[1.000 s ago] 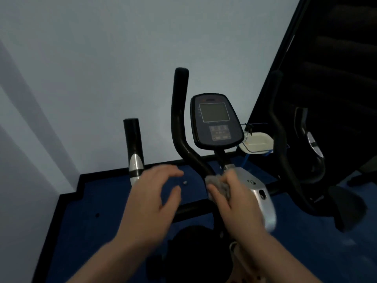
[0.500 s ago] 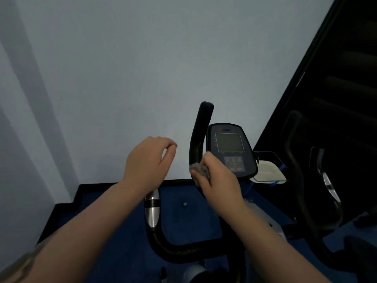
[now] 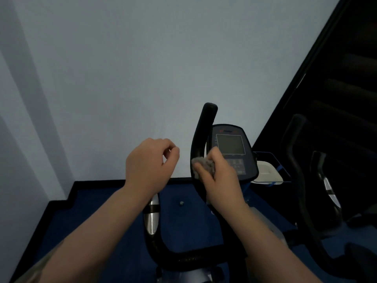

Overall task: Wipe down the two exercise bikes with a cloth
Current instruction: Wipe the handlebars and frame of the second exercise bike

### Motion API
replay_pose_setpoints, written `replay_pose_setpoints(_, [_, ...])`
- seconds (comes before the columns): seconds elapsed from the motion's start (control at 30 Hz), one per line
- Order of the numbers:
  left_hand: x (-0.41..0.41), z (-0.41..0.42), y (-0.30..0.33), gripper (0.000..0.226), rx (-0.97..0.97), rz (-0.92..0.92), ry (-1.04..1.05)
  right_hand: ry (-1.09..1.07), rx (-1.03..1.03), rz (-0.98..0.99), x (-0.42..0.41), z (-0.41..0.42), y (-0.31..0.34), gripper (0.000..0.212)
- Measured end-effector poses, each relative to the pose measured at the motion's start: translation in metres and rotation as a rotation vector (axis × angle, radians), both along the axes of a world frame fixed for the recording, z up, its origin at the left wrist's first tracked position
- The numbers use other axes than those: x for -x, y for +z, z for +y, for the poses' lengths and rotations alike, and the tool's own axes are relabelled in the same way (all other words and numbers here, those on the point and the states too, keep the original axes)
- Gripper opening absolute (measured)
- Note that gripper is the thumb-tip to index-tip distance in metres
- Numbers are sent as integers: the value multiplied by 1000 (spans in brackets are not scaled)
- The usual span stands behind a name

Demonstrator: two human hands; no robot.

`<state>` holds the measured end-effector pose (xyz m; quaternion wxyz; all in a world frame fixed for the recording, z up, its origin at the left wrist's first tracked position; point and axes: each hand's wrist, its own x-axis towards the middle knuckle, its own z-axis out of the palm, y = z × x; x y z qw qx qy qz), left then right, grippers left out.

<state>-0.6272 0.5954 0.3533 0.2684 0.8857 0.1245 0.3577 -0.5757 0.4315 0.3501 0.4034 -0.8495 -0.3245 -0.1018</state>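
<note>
You were wiping the near bike's right handlebar, early in the job.

Your right hand [image 3: 220, 176] had its fingers closed around a bunched grey cloth [image 3: 203, 164], pressed against the upright handlebar [image 3: 201, 139] just left of the console [image 3: 232, 150]; that bar's long axis ran nearly vertical, tip pointing up. Your left hand [image 3: 149, 166] hovered loosely curled, holding nothing. Judging by this, the console, the left grip [image 3: 152, 217] and the second bike [image 3: 306, 180] at right were probably yet to be done.
</note>
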Motion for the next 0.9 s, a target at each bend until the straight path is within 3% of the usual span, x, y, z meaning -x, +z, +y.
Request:
replay_pose_setpoints(0.13, [-1, -2, 2, 21, 14, 15, 26, 47, 35, -38, 5, -14, -8, 29])
replay_pose_setpoints(0.3, [2, 1, 3, 23, -19, 72, 2, -94, 30, -212, -26, 28, 20, 28])
replay_pose_setpoints(0.4, [3, 2, 4, 22, -19, 83, -17, -32, -110, 24, -17, 7, 6, 29])
replay_pose_setpoints(0.5, [5, 2, 6, 20, -15, 89, -20, 83, -52, 202, -11, -12, 10, 29])
replay_pose_setpoints(0.63, [8, 4, 6, 17, -2, 105, -61, 17, -310, -64, -41, 4, 75, 23])
replay_pose_setpoints(0.7, [9, 4, 7, 17, -4, 120, -73, 35, -283, -156, -55, 22, 103, 20])
replay_pose_setpoints(0.8, [10, 4, 9, 16, -3, 117, -71, 66, -173, -148, -65, 27, 99, 19])
replay_pose_setpoints(0.9, [9, 3, 8, 17, -2, 109, -65, 97, -207, -11, -70, 2, 80, 20])
